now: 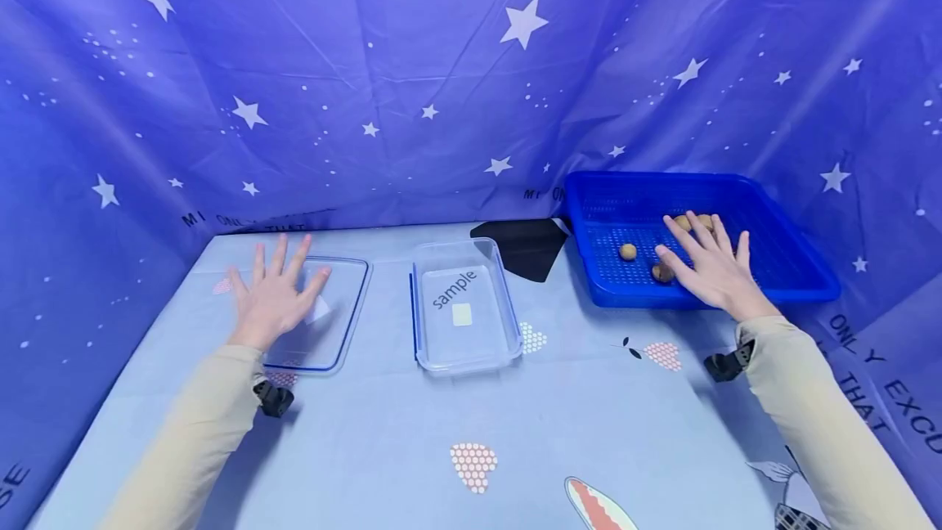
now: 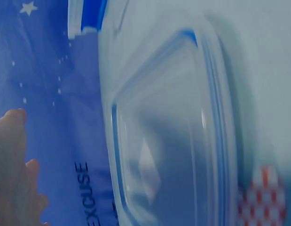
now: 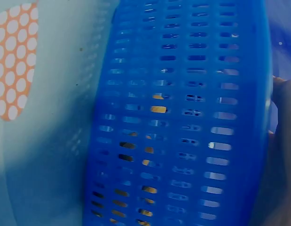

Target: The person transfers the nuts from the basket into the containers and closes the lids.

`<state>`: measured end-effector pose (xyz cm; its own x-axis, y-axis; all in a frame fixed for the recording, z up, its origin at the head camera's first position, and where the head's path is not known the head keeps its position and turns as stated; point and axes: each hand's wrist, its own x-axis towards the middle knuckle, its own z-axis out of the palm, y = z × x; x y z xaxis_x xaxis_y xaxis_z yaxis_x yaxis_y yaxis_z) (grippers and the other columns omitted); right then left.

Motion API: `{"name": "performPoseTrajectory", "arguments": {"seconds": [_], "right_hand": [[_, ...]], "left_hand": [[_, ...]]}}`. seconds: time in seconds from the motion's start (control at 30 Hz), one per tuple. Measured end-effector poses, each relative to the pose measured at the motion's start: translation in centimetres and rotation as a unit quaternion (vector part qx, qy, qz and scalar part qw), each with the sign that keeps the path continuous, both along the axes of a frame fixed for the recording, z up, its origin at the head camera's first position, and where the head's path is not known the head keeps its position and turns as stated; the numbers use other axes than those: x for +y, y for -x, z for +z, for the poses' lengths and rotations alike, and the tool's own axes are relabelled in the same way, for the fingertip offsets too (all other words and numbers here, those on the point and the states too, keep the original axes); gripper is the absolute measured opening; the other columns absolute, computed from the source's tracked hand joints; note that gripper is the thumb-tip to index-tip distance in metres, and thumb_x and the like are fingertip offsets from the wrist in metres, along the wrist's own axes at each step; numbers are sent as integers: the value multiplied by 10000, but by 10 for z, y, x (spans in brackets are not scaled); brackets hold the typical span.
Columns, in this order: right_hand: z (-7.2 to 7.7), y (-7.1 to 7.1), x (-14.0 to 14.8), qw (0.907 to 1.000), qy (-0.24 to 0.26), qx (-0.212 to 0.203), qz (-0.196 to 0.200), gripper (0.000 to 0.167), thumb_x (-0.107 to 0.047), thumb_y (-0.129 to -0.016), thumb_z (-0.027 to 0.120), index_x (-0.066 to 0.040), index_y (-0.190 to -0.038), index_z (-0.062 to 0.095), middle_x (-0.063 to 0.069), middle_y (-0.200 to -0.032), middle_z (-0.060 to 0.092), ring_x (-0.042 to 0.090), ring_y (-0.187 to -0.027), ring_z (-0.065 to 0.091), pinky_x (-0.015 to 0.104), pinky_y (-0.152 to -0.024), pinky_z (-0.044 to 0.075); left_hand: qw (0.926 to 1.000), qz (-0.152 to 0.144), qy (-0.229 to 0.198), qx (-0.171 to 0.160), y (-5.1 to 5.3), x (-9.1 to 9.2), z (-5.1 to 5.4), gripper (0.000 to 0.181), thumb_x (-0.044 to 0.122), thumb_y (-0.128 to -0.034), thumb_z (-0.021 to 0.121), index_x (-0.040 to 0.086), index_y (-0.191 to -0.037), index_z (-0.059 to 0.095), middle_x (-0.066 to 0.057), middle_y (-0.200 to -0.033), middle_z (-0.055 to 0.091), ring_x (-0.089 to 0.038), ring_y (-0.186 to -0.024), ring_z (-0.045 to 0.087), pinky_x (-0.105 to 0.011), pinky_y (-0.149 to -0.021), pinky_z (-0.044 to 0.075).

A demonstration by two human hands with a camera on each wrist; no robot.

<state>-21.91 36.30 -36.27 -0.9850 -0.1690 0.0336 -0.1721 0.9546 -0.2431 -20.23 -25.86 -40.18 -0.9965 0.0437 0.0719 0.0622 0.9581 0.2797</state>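
Both arms (image 1: 187, 428) extend forward, palms down. The left hand (image 1: 271, 297), fingers spread apart, is over one lid (image 1: 340, 317), left of frame; the right hand (image 1: 712, 267), fingers likewise apart, is over one basket (image 1: 787, 260), right of frame, containing at least four balls (image 1: 628, 252). One box (image 1: 478, 343) stands at centre.

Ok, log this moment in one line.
left hand: over lid; right hand: over blue basket; clear container: lid off; round items: in basket

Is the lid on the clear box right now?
No, the lid lies on the table, apart from the clear box and to its left.
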Motion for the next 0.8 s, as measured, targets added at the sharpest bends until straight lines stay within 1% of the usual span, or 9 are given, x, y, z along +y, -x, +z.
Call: {"name": "performPoseTrajectory", "arguments": {"seconds": [0.1,0.23,0.37,0.47,0.53,0.6,0.7,0.77,0.8], "right_hand": [[5,-1,-1,9997,220,31,131,652,-510,-1031,257,-187,-1570,80,200,-1594,-28,377,-1400,-226,635,-995,-261],[12,-2,0,9979,531,111,346,605,-445,-1051,252,-166,-1568,109,228,-1585,53,381,-1423,-157,632,-1036,-210],[18,0,-1,9939,895,218,603,570,-370,-1064,276,-99,-1554,171,283,-1554,127,437,-1424,-58,662,-1069,-107],[19,3,0,9896,1118,320,843,531,-292,-1071,288,-35,-1531,221,324,-1524,167,498,-1401,47,676,-1082,-8],[18,6,2,9878,1203,308,944,511,-262,-1075,277,-18,-1521,239,327,-1518,185,510,-1387,101,675,-1083,27],[17,8,4,9868,1264,213,986,498,-254,-1077,264,-20,-1517,256,317,-1515,208,508,-1375,151,688,-1069,83],[15,11,8,9862,1361,-117,936,507,-283,-1079,237,-36,-1521,254,296,-1525,206,492,-1384,150,707,-1048,115],[13,13,11,9855,1394,-308,914,511,-284,-1079,226,-24,-1519,251,296,-1529,195,491,-1388,135,712,-1042,124],[13,14,12,9855,1387,-368,906,513,-283,-1079,223,-18,-1517,251,299,-1531,187,492,-1390,125,711,-1044,120]], "left_hand": [[9999,-115,-28,-96,1,12,0,763,688,-950,186,263,-1566,37,-139,-1599,-47,-444,-1399,-149,-683,-971,-240],[9993,-258,-205,-151,2,31,-4,758,680,-954,194,257,-1568,55,-143,-1602,-13,-436,-1409,-126,-681,-992,-217],[9984,-462,-294,-141,1,52,-11,752,672,-958,228,259,-1569,80,-142,-1602,34,-422,-1422,-87,-657,-1016,-208],[9973,-661,-285,-146,-2,67,-16,751,669,-959,246,261,-1568,89,-137,-1599,67,-420,-1429,-43,-649,-1029,-193],[9961,-809,-325,-169,-4,76,-19,745,662,-962,255,266,-1568,80,-137,-1597,87,-424,-1430,-5,-661,-1043,-159],[9942,-971,-412,-216,-7,84,-22,736,646,-970,268,267,-1568,67,-139,-1597,95,-426,-1430,37,-674,-1057,-111],[9884,-1336,-658,-299,-8,94,-25,716,595,-992,300,249,-1570,59,-151,-1596,100,-420,-1426,103,-683,-1075,-28],[9804,-1687,-927,-409,-8,98,-26,692,536,-1014,318,208,-1571,73,-157,-1595,100,-410,-1423,133,-681,-1081,19],[9749,-1871,-1106,-489,-8,100,-27,677,497,-1027,325,181,-1570,72,-157,-1595,97,-400,-1424,141,-665,-1091,43]]}}
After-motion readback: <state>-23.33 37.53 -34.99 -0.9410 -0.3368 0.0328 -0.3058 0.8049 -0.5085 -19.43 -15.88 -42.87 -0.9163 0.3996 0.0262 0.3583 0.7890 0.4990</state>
